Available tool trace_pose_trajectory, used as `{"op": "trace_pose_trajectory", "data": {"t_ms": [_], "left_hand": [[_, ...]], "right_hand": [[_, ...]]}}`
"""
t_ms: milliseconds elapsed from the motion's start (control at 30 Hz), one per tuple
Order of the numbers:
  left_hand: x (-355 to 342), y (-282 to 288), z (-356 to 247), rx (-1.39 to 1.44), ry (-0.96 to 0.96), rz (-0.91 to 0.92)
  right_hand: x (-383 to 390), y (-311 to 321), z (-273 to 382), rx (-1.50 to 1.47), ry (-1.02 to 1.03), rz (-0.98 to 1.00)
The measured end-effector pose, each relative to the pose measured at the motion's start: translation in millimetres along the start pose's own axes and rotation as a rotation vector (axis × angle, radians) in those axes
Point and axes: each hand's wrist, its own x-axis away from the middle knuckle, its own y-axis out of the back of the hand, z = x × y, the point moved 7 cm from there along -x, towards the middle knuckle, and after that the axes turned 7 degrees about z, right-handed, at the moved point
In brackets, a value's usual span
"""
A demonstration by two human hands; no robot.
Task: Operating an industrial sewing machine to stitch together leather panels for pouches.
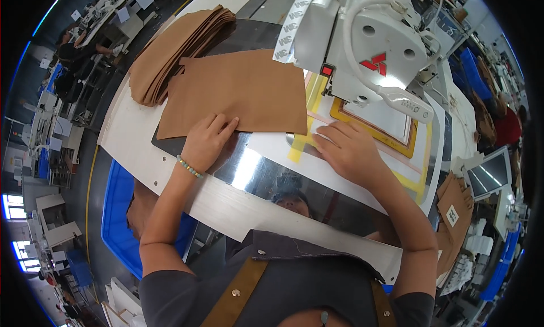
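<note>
A brown fabric panel (243,92) lies flat on the table, its right edge reaching the white template sheet (277,143) with yellow tape strips. My left hand (207,143), with a bead bracelet at the wrist, rests on the panel's near edge. Its thumb stands apart from the bent fingers, and all lie on top of the cloth. Over the template, just right of the panel's corner, is my right hand (351,154). Its fingers are spread and slightly curved, with nothing seen in them. Behind the panel on the left, a folded stack of brown fabric pieces (175,55) leans over.
A sewing machine head (379,49) stands at the back right above a yellow-edged frame (399,144). A white hose-like handle (405,100) hangs from it. Below the table's left side sits a blue bin (119,214) with brown material. A shiny metal plate (249,165) covers the near tabletop.
</note>
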Motion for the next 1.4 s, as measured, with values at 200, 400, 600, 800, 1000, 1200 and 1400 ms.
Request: {"op": "trace_pose_trajectory", "data": {"t_ms": [200,400,600,800,1000,1200,1400], "left_hand": [[6,5,7,-0.043,0.036,0.008],[72,17,65,-0.147,0.194,-0.05],[87,4,106,-0.142,0.293,-0.025],[19,-14,87,-0.065,0.113,-0.024],[-70,-27,16,0.03,-0.206,-0.071],[-104,-15,5,0.005,-0.229,-0.2],[-32,29,90,-0.2,0.074,-0.283]], "right_hand": [[-30,-46,25,0.231,0.051,0.06],[-37,-49,21,0.289,0.063,-0.042],[-34,-54,9,0.332,0.044,-0.064],[14,-20,-15,0.327,-0.081,-0.049],[102,20,-41,0.341,-0.223,0.06],[119,31,-33,0.306,-0.273,-0.046],[41,-9,-21,0.159,-0.12,-0.084]]}}
